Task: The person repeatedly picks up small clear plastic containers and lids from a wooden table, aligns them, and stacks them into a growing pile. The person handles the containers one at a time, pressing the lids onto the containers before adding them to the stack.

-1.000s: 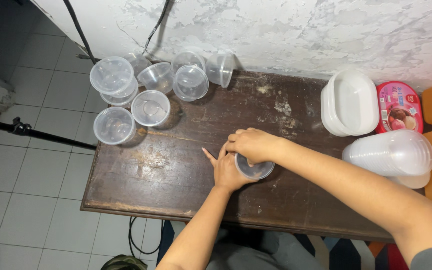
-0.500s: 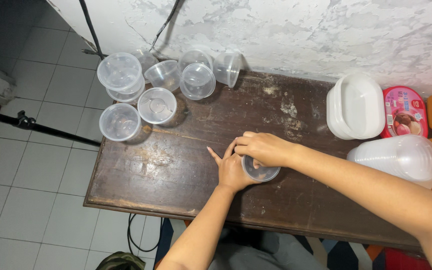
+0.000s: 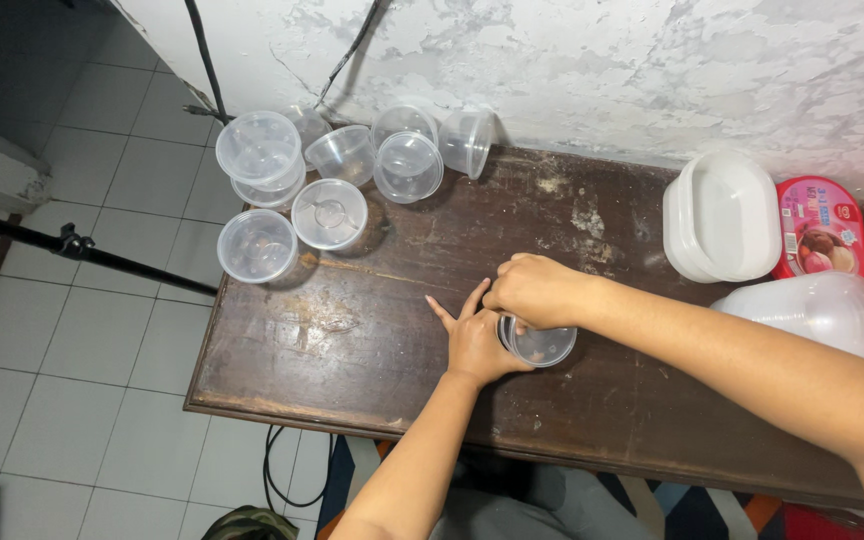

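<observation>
A small clear round plastic container stands near the middle of the dark wooden table. My left hand cups its left side, with two fingers stretched out over the table. From above, my right hand presses down on the container's top edge with fingers curled. Whether a lid lies under that hand I cannot tell.
Several clear round containers and lids crowd the far left corner. A stack of white oval tubs, a red ice-cream tub and stacked clear lids sit at the right. A black tripod leg crosses the tiled floor at left.
Both hands stay on the small container in nearly the same grip. The view has shifted slightly, with the table sitting a little lower and further right in the frame.
</observation>
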